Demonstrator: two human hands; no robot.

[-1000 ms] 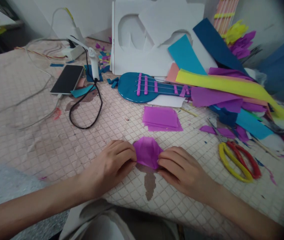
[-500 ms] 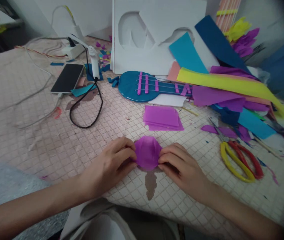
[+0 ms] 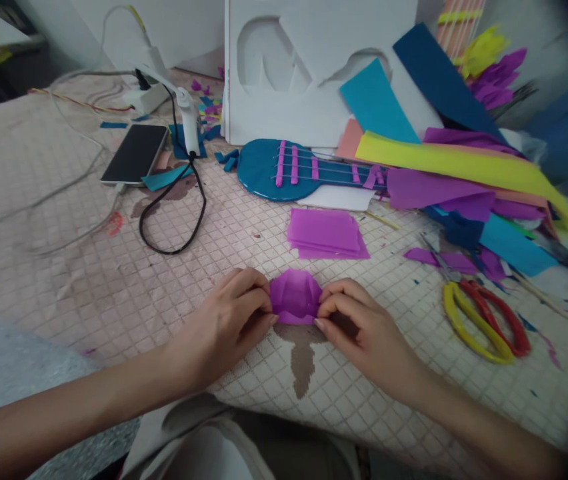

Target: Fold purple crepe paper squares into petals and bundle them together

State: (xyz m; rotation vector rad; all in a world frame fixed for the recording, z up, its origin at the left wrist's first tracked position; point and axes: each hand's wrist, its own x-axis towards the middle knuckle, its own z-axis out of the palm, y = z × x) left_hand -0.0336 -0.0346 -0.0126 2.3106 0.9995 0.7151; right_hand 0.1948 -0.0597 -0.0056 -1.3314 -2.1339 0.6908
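A small piece of purple crepe paper [image 3: 295,297] is stretched between my two hands, low over the front of the table. My left hand [image 3: 237,310] pinches its left edge between thumb and fingers. On the opposite edge, my right hand [image 3: 357,313] has the same kind of pinch. The paper's near edge is folded up into a narrow lip, and its middle looks cupped. Just beyond it lies a stack of purple paper pieces [image 3: 325,231], squared up loosely, touched by neither hand.
A blue toy guitar [image 3: 274,172] with pink strips lies behind the stack. Scissors with red and yellow handles [image 3: 484,320] rest at right, below heaped coloured paper strips [image 3: 454,167]. On the left are a phone [image 3: 135,155], a black cord loop [image 3: 171,252] and a power strip [image 3: 147,99].
The near edge of the purple paper has been turned up toward me into a fold, making the piece shorter from front to back. Both hands keep their pinch.
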